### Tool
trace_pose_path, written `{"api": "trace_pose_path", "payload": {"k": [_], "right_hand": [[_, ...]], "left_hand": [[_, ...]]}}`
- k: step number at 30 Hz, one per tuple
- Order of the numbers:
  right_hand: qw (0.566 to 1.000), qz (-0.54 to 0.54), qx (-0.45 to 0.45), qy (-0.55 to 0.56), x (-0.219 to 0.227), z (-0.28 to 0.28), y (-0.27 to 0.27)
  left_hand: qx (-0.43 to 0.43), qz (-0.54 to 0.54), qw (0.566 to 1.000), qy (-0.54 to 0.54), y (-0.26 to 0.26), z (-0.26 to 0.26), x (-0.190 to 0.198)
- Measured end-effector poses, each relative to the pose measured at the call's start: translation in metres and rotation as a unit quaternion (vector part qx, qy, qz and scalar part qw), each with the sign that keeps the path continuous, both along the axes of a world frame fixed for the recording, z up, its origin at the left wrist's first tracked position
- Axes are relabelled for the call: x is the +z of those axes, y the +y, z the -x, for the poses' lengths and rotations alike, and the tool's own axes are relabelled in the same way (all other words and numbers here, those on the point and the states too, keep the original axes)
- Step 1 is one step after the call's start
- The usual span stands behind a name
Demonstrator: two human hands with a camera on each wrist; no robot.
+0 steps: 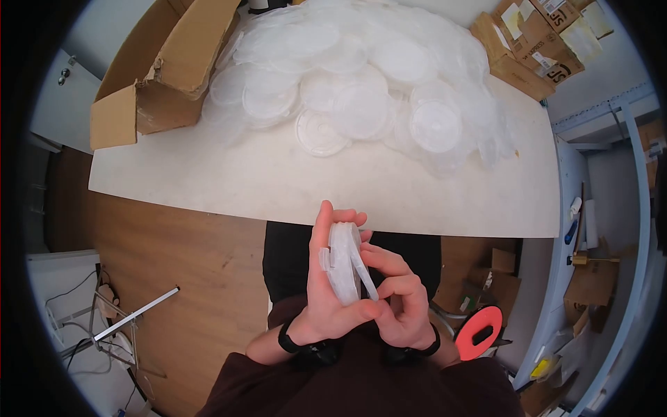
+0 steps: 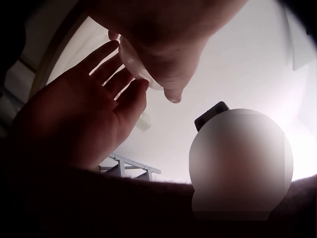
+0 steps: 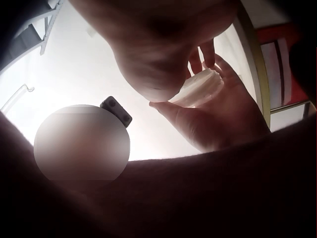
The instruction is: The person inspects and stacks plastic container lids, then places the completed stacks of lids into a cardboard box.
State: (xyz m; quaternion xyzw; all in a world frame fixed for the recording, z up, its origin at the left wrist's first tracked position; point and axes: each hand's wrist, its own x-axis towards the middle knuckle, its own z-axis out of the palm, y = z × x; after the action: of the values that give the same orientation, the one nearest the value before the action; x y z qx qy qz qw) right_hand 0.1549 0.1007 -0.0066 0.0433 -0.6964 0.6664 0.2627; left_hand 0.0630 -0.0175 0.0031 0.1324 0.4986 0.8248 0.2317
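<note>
In the head view, my left hand [image 1: 321, 288] holds a small stack of clear round plastic lids [image 1: 342, 260] on edge, its fingers wrapped over the far side and its thumb stretched along the near side. The outermost lid [image 1: 366, 274] leans away from the others toward the right. My right hand [image 1: 403, 302] pinches the edge of this lid, fingers bent. From the right wrist view, the pale lids [image 3: 200, 89] show between the two hands. In the left wrist view, the hands mostly hide them.
A big heap of similar lids [image 1: 361, 104] covers the back of the white table [image 1: 208, 177]. An open cardboard box [image 1: 174, 62] stands at the left. Several parcels [image 1: 535, 45] sit at the back right. Beside me on the right is a red round object [image 1: 478, 320].
</note>
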Motion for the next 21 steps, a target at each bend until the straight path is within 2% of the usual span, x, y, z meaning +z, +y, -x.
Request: {"api": "trace_pose_path", "payload": {"k": [5,8,13,15,17,19,21], "right_hand": [[0.990,-0.137,-0.043,-0.005,0.015,0.008,0.003],[0.985,-0.161,-0.058,-0.004,0.011,0.006,0.003],[0.996,-0.086,-0.029,-0.027,0.008,-0.001,0.006],[0.997,-0.057,-0.018,-0.043,0.007,-0.003,0.008],[0.996,-0.086,-0.012,-0.031,0.007,-0.001,0.013],[0.996,-0.076,0.000,-0.036,0.011,0.000,0.014],[0.997,-0.067,0.010,-0.039,0.012,0.001,0.014]], "left_hand": [[-0.012,-0.015,0.997,0.076,-0.004,0.000,-0.016],[-0.031,-0.015,0.994,0.101,-0.009,0.003,-0.021],[-0.064,-0.029,0.991,0.110,-0.015,0.006,-0.013],[-0.055,-0.016,0.998,0.003,-0.017,0.004,0.000],[-0.061,-0.006,0.998,0.004,-0.020,0.006,-0.003],[-0.089,-0.055,0.992,0.070,-0.023,0.009,-0.015],[-0.107,-0.061,0.988,0.094,-0.025,0.011,-0.021]]}}
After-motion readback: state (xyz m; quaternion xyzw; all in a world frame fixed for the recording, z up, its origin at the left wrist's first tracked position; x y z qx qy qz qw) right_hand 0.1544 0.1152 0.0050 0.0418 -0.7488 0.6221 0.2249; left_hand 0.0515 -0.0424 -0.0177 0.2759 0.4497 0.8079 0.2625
